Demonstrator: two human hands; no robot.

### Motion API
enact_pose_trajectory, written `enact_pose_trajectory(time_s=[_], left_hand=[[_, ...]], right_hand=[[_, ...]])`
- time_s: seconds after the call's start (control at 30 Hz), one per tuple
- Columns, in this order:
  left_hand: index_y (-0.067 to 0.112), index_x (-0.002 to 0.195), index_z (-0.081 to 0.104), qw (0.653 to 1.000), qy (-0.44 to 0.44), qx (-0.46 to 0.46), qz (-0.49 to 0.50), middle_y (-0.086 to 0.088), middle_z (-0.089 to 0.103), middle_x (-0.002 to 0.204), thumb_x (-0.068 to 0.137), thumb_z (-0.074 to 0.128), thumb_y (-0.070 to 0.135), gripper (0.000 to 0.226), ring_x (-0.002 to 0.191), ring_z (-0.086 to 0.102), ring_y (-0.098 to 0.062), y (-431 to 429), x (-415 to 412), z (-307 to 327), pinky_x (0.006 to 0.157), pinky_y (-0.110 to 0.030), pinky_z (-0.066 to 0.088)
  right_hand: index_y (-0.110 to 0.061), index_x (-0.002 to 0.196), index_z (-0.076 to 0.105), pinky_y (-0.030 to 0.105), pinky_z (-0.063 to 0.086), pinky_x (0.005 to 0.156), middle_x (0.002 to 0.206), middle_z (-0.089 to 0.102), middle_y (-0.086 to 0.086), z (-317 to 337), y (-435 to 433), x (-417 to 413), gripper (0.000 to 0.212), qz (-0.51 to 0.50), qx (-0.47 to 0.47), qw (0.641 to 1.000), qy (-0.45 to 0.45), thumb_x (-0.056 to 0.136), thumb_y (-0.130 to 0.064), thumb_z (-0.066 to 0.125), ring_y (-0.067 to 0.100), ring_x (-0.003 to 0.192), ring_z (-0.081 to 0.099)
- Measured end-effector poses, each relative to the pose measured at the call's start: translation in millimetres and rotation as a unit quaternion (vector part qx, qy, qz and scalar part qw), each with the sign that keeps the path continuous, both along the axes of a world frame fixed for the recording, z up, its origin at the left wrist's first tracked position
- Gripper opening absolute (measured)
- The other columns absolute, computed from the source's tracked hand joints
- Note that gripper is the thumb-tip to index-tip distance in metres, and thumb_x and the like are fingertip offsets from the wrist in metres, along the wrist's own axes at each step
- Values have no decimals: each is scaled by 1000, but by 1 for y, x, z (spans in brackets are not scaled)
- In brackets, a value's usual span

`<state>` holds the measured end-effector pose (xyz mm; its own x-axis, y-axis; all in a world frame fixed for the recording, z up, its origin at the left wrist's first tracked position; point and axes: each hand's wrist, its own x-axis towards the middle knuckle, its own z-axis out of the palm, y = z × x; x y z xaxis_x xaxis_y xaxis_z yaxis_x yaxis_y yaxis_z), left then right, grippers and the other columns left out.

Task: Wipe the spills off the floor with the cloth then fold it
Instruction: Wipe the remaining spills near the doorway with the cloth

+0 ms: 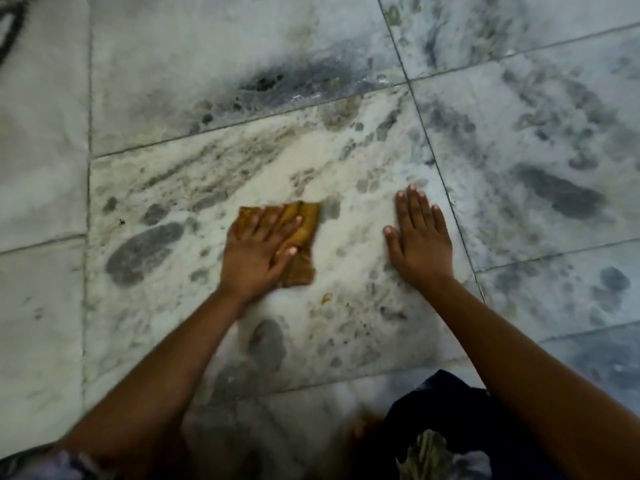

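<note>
A small mustard-brown cloth (300,244) lies bunched on the grey-veined marble floor (194,188) in the middle of the view. My left hand (258,249) presses flat on it with straight, spread fingers, covering its left half. My right hand (420,237) rests flat on the bare floor to the right of the cloth, a hand's width away, fingers straight and together. A small brownish spill spot (326,298) sits on the tile just below the cloth, with faint specks around it.
Dark tile joints (429,147) cross the floor. A dark garment over my knee (440,407) fills the bottom centre. A dark cord (10,29) curls at the top left corner. Dark mottled patches mark the tiles to the right and top.
</note>
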<state>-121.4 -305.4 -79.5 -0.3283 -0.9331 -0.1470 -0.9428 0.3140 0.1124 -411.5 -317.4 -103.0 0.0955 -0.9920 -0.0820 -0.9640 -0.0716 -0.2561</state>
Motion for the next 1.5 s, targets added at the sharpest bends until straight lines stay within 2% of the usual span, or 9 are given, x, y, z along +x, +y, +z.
enact_pose_trajectory(time_s=[0.2, 0.43, 0.6, 0.7, 0.83, 1.07, 1.23, 1.4, 1.5], left_hand=[[36, 148, 17, 967, -3, 23, 254, 0, 14, 158, 96, 24, 53, 54, 144, 12, -30, -118, -12, 4, 111, -58, 15], [40, 147, 18, 992, 10, 36, 119, 2, 9, 159, 92, 29, 59, 59, 145, 4, -28, -108, -142, 8, 112, -57, 3], [45, 145, 19, 998, 10, 13, 58, 5, 19, 157, 91, 22, 59, 56, 145, 14, -27, -7, -97, 6, 108, -56, 15], [44, 144, 22, 989, -14, 32, 146, 4, 23, 156, 90, 18, 60, 57, 143, 21, -28, -2, -33, 6, 107, -55, 21], [38, 148, 14, 951, -11, 87, 297, 0, 9, 159, 96, 27, 54, 56, 144, 8, -34, -60, -7, 18, 112, -54, 15], [46, 146, -1, 981, -21, 97, 168, 8, -7, 159, 95, 23, 56, 57, 146, -7, -24, -3, -69, 24, 112, -59, 6], [46, 145, -4, 984, -56, 107, 133, 6, -4, 159, 94, 21, 59, 58, 146, 1, -27, -24, 21, 13, 112, -56, 11], [43, 144, -7, 972, -36, 160, 170, 1, -4, 160, 74, -4, 82, 81, 145, -1, -29, -16, 127, 19, 110, -59, 18], [39, 148, 3, 955, -45, 109, 272, 1, -4, 159, 75, 4, 74, 81, 146, -3, -29, 35, 110, 14, 111, -58, 13]], right_hand=[[-13, 150, 16, 33, 3, 117, 157, 13, 7, 1, -2, -13, 66, 40, -18, 999, -1, 94, -47, 20, 17, 145, 8], [-13, 148, 24, 37, 11, 117, 155, 21, 9, 0, -4, -14, 64, 39, -32, 999, -18, 92, -43, 28, 19, 144, 16], [-13, 149, 22, 37, 9, 117, 156, 18, 10, -2, -3, -12, 65, 45, -30, 998, -14, 92, -45, 26, 20, 144, 15], [-12, 150, 15, 35, 3, 118, 157, 12, 10, -2, -3, -10, 67, 42, -24, 999, -13, 93, -46, 20, 19, 145, 9], [-9, 149, 14, 33, -2, 118, 157, 9, 10, 3, -5, 19, 66, 57, -28, 997, -36, 94, -45, 18, 16, 144, 2], [-8, 148, 21, 34, 3, 117, 156, 18, 12, 7, -19, 81, 64, 98, -22, 992, -72, 94, -43, 16, 22, 145, 13], [-7, 148, 22, 33, 0, 117, 156, 18, 11, -2, -13, 81, 66, 114, -29, 993, -19, 93, -43, 14, 21, 145, 14], [-8, 149, 17, 37, 1, 118, 157, 14, 10, 1, -17, 81, 69, 106, -19, 994, -13, 92, -46, 13, 21, 145, 10], [-8, 149, 16, 37, 2, 118, 157, 13, 10, 1, -15, 82, 69, 108, -17, 994, -7, 92, -46, 15, 22, 146, 10]])
